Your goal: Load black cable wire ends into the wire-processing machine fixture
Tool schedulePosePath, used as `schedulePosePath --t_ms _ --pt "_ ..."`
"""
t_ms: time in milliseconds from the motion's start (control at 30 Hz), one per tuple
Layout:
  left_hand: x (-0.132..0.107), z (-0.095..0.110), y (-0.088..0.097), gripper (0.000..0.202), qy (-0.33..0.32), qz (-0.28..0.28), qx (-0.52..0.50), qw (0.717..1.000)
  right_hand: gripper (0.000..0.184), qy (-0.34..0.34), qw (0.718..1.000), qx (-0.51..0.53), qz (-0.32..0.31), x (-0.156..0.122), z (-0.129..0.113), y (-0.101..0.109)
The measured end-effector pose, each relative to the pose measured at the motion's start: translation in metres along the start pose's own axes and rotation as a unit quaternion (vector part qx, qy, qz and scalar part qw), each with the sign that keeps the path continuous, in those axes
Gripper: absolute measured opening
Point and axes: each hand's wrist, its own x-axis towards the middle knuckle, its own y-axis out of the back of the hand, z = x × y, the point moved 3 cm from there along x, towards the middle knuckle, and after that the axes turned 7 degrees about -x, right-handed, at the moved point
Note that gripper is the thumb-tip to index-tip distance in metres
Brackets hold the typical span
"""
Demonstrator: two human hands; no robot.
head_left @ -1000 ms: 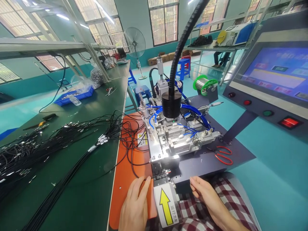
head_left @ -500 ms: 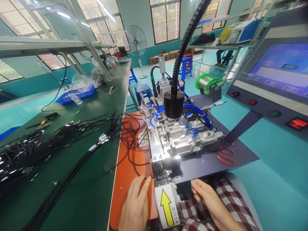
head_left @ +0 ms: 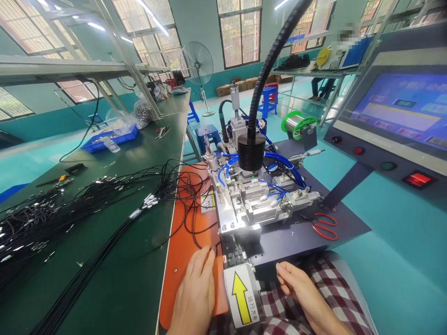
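My left hand (head_left: 196, 284) lies on the orange plate (head_left: 186, 260), palm down, its fingers stretched forward beside the black chain track (head_left: 234, 253). Thin black cables (head_left: 190, 218) curve over the plate, and one reaches my left fingertips; whether they press on it is hidden. My right hand (head_left: 295, 281) hovers above my lap, right of the track, with thumb and fingers closed together. Nothing shows between them. A white label with a yellow arrow (head_left: 240, 298) covers the track's near end. Ahead stands the metal cylinder machine (head_left: 261, 200) with blue air tubes.
Red-handled scissors (head_left: 324, 226) lie on the dark base plate. A control screen (head_left: 401, 104) stands at right. On the green bench (head_left: 139, 260) are cable bundles (head_left: 108, 251) and a blue tray (head_left: 111, 137). A black flexible lamp (head_left: 251, 151) hangs over the machine.
The cable end with the silver tip that lay across the track no longer shows there. My left fingertips have shifted slightly forward. My right hand has barely moved.
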Motion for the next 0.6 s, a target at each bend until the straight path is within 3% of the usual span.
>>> schedulePosePath --t_ms 200,500,600 --pt "0.024 -0.007 0.006 0.043 0.007 -0.005 0.0 1.0 0.046 0.002 1.0 0.0 -0.003 -0.003 -0.003 0.0" --pt "0.019 -0.011 -0.003 0.043 -0.01 -0.016 -0.016 1.0 0.046 0.005 1.0 -0.005 0.006 0.003 0.021 0.008" --pt "0.022 -0.005 0.005 0.04 -0.013 -0.008 -0.016 1.0 0.046 -0.008 0.999 -0.02 0.041 0.004 0.032 0.02"
